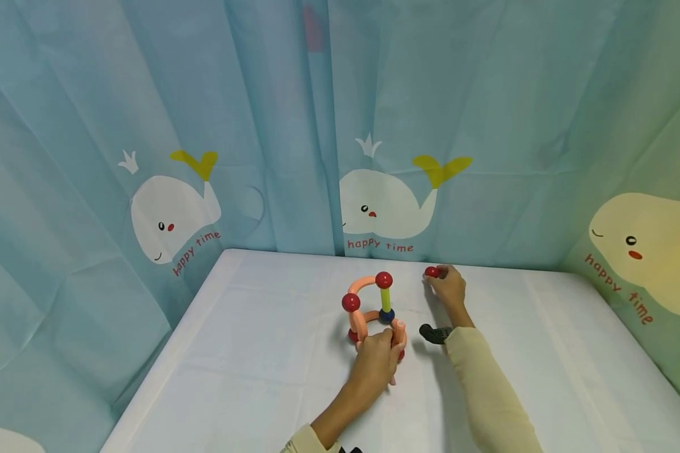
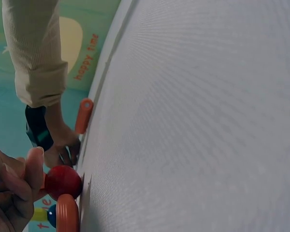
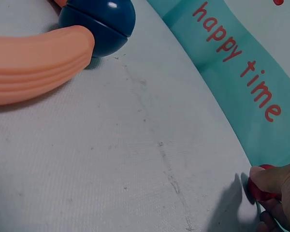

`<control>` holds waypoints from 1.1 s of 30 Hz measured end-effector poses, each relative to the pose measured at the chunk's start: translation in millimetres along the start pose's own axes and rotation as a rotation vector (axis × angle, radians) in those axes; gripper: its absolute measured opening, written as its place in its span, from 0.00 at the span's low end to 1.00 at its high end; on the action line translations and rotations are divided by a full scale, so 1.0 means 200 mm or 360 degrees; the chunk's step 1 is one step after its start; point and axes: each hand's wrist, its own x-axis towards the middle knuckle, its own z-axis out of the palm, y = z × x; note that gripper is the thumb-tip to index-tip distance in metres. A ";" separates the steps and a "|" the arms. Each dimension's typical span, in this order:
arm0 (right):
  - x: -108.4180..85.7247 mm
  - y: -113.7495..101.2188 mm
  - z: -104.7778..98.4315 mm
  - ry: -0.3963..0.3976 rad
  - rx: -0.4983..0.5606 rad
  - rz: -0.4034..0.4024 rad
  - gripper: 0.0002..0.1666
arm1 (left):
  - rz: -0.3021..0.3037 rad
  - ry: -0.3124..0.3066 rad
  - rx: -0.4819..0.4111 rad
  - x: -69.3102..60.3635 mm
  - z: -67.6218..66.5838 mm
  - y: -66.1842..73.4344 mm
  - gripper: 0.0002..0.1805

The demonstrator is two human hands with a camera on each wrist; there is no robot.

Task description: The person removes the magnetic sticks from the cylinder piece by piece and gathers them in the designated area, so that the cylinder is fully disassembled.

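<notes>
So the left hand (image 1: 371,360) has fingers curled around the near side of the ball-and-stick frame (image 1: 358,324), mid-table; right hand (image 1: 450,289) is pinching a red ball (image 1: 432,272) by the white table's (image 1: 260,327) far edge. Right wrist cam catches dark scuffs (image 3: 174,186) the head view doesn't. Whale curtain (image 1: 510,207) behind.

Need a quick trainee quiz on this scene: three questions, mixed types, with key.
1. What does the right hand pinch?
2. True or false: the yellow-green rod stands between an upper red ball and a blue ball below it.
3. The left hand holds: A) the table edge; B) the ball-and-rod frame; C) a whale print.

Key: 1. A separate red ball. 2. True. 3. B.
</notes>
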 end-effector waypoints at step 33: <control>-0.49 -0.41 -0.28 -0.0213 0.1261 -0.0537 0.16 | -0.0025 0.0005 -0.0052 -0.02 0.02 0.00 0.10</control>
